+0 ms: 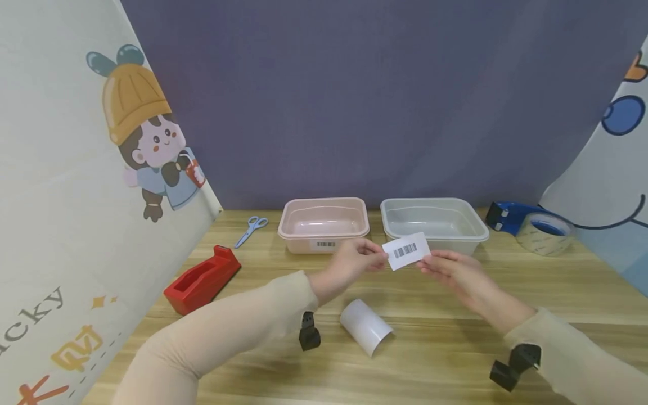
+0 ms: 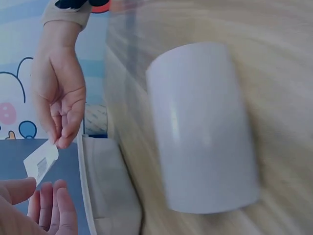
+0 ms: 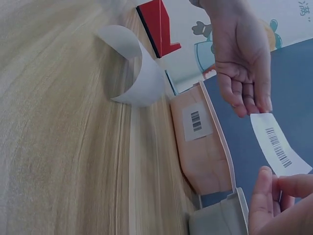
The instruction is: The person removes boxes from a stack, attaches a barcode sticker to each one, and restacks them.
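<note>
The left grip (image 1: 352, 262) and right grip (image 1: 459, 274) pinch opposite ends of the label (image 1: 406, 251), above the tabletop (image 1: 435, 349) before the grey tub (image 1: 430, 211). It bends, so it is probably light and easily creased; best held by its edges.

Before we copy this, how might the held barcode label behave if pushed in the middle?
The barcode label would probably flex, since it bows in the right wrist view. It looks paper-thin, so likely very light. Pinched only towards opposite ends, its middle may buckle.
</note>
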Demonstrator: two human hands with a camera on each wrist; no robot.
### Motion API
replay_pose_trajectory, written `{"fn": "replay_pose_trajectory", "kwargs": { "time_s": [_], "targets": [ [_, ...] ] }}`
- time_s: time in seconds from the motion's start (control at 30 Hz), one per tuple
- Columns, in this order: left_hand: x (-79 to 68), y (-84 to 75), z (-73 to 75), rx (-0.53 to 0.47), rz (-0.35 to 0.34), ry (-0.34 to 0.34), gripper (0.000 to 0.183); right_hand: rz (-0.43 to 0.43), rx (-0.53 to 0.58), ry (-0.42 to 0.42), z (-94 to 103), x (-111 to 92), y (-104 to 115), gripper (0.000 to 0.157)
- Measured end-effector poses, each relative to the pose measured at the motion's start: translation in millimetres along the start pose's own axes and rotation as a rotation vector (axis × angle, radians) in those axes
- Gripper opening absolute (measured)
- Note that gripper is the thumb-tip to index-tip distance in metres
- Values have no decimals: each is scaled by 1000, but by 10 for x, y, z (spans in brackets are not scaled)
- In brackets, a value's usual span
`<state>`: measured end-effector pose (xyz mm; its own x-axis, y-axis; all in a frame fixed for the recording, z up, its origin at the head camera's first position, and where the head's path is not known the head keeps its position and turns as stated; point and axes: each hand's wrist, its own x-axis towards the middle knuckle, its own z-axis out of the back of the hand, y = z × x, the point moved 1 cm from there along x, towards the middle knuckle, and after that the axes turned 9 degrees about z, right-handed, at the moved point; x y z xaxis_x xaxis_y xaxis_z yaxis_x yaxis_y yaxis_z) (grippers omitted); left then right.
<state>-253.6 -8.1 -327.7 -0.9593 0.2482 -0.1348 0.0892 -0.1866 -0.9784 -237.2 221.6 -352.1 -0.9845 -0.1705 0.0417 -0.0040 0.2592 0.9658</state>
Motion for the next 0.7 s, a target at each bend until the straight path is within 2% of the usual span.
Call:
{"fn": "replay_pose_trajectory", "kwargs": {
  "time_s": [0.17,0.4,0.6,0.7],
  "targets": [
    [101,-125,-140,-20,-15,-49,13,5,39,-6,65,-17,40,12],
    [250,-185,-324,-4,-35,-93,8,15,75,3,189,-29,56,14],
    [366,-206,-439,49,-65,-103,6,62,-57,32,358,-40,82,18],
    [406,-208,-498,88,-61,-92,6,63,-105,-9,442,-20,117,18]
  ]
}}
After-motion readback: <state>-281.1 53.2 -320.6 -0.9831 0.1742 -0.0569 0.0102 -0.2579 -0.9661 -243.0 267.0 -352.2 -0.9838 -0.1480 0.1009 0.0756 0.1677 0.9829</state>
